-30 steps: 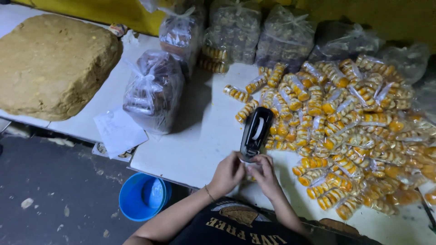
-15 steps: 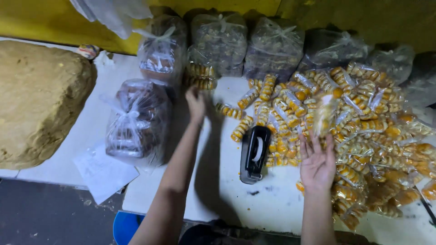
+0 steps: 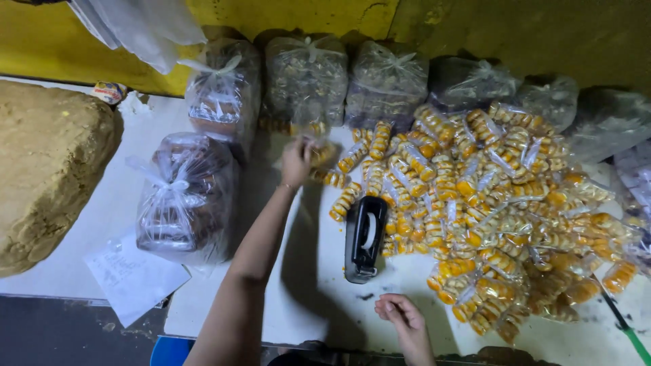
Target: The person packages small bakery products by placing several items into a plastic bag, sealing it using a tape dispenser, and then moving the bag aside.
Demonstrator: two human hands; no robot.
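Cookie packets, small clear wrappers each filled with a stack of orange-yellow rounds, lie heaped across the right half of the white table, spreading from near the far edge almost to the near edge. The left hand reaches out toward the far side of the table, at the left fringe of the heap, and its fingers are pinched together on a clear plastic bag that stands up from the hand; a few yellow rounds show through the film, though how many it holds cannot be told. The right hand rests close to the near edge with its fingers curled loosely inward; whether it grips anything cannot be told. Between the two hands, just left of the heap, a black tape dispenser lies on the table, touching the nearest packets. Along the far edge, against a yellow wall, stands a row of large knotted bags already full of packets. Another tied bag sits near the table's left part, with a sheet of paper by the near left corner. A big tan lump occupies the far left.
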